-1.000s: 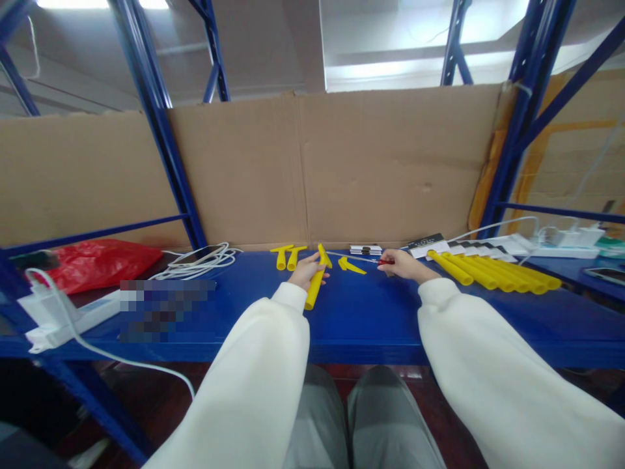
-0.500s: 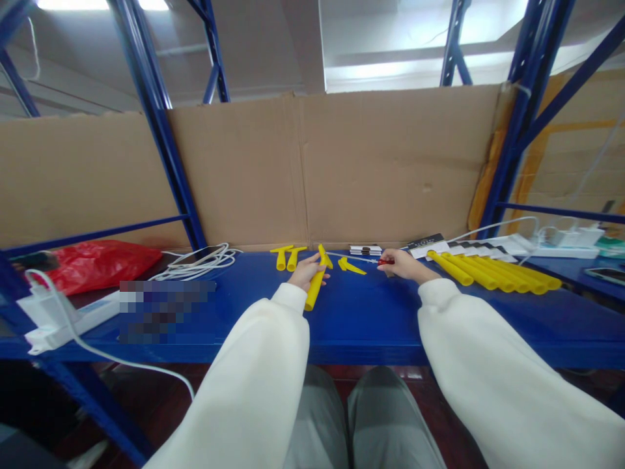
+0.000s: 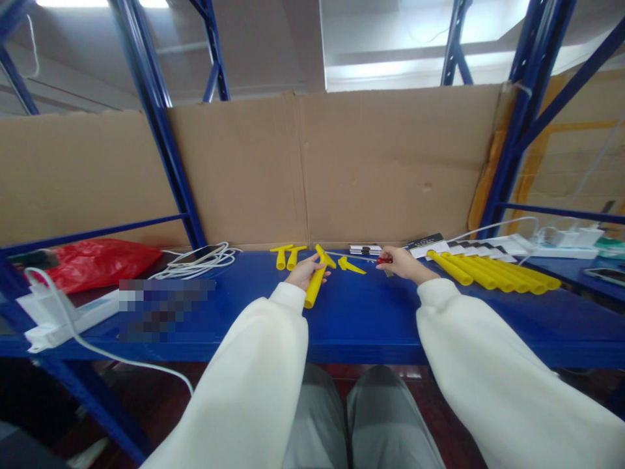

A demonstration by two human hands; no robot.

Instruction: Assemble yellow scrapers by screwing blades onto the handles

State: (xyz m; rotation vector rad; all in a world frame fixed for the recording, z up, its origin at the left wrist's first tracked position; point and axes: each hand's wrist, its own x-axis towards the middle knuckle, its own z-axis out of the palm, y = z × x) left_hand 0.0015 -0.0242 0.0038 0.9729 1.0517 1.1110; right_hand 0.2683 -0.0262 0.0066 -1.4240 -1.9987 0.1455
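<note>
My left hand (image 3: pixel 303 271) is closed around a yellow T-shaped piece (image 3: pixel 314 288), a tube with a flat crosspiece at its far end. In my right hand (image 3: pixel 399 264) is a screwdriver (image 3: pixel 385 260) by its red handle. Its thin metal shaft points left, and the tip is at or near the crosspiece; whether they touch I cannot tell. A loose yellow crosspiece (image 3: pixel 350 265) lies on the blue bench between my hands. Left of my left hand, two yellow T-shaped pieces (image 3: pixel 288 258) stand side by side.
Several yellow tubes (image 3: pixel 493 272) lie in a row at the right, by black-and-white cards (image 3: pixel 427 245). A small black-and-white stack (image 3: pixel 365 249) sits at the back. Leftward are a white cable (image 3: pixel 205 260), a power strip (image 3: pixel 83 324) and a red bag (image 3: pixel 105 264). Cardboard (image 3: pixel 390 169) walls the back.
The crosspiece of the T-shaped piece in my left hand has turned slightly. The screwdriver has shifted very little in my right hand; the things on the bench lie as before.
</note>
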